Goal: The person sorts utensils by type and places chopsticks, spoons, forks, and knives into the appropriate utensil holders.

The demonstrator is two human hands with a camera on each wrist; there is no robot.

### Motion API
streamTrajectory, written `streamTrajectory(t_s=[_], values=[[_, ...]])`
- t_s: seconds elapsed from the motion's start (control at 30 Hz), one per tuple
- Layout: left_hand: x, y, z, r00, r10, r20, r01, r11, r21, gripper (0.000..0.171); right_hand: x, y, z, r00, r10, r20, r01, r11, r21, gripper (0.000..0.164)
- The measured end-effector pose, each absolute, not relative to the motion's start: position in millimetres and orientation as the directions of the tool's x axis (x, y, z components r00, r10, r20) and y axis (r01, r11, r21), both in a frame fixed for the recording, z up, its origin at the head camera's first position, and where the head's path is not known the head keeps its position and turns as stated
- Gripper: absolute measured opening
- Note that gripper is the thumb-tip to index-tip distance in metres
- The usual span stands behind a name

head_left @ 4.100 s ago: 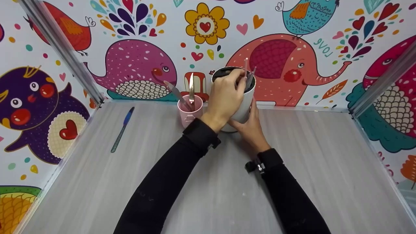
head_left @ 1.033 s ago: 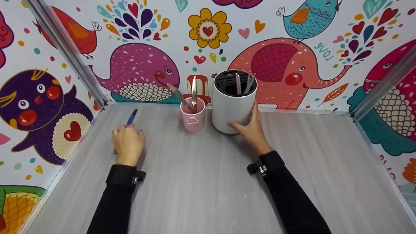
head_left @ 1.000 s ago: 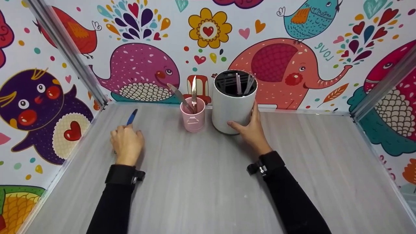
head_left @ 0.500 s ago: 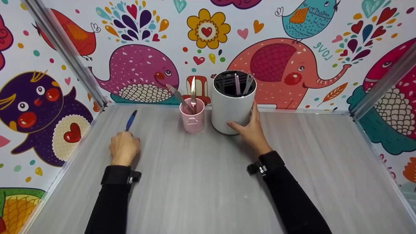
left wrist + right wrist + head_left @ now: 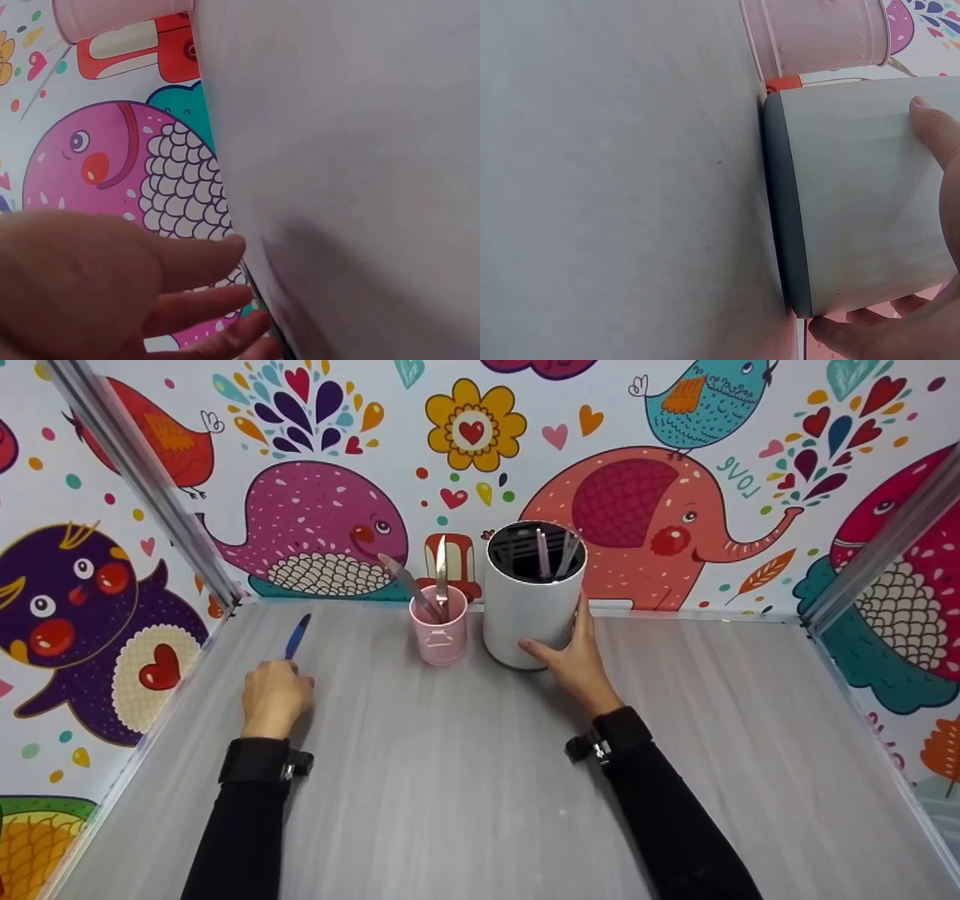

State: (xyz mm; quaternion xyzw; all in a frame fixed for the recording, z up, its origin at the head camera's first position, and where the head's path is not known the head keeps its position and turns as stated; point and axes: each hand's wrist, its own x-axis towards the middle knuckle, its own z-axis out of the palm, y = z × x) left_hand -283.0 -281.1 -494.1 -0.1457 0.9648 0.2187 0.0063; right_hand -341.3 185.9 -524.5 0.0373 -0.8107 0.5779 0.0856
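Observation:
In the head view my left hand (image 5: pixel 276 697) is over a knife (image 5: pixel 298 636) lying near the left wall, its fingers curled at the handle. The blue blade points away from me, and the handle is hidden under the hand. The left wrist view shows the thumb and fingertips (image 5: pixel 259 319) down at the tabletop. My right hand (image 5: pixel 581 664) holds an upright white knife block (image 5: pixel 534 615), thumb in front and fingers round its right side. The block has a black slotted insert, with a few slim, clear-purplish pieces (image 5: pixel 543 553) standing in it.
Just left of the block stands a small pink bucket (image 5: pixel 440 645) holding two upright knives (image 5: pixel 442 568). The grey tabletop (image 5: pixel 442 787) is bounded by walls (image 5: pixel 480 480) printed with cartoon animals. Metal posts (image 5: pixel 150 487) mark the corners.
My left hand has left the block's top and come to the knife at the left, its fingers drawing in over the handle. The knife lies in place; my right hand keeps its hold.

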Motion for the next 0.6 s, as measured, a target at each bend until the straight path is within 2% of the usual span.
streamTrajectory(t_s=[0.23, 0.43, 0.6], values=[[-297, -281, -481, -0.958, -0.287, 0.000, -0.264, 0.880, 0.394, 0.041, -341, 192, -523, -0.983, 0.059, 0.175, -0.147, 0.330, -0.932, 0.139], [-304, -288, -474, -0.956, -0.287, -0.054, -0.288, 0.896, 0.338, 0.044, -341, 191, -524, -0.984, 0.043, 0.170, -0.146, 0.337, -0.930, 0.141], [-299, -302, -477, -0.951, -0.274, -0.144, -0.307, 0.901, 0.307, 0.040, -340, 184, -523, -0.986, 0.024, 0.166, -0.148, 0.338, -0.930, 0.141]])
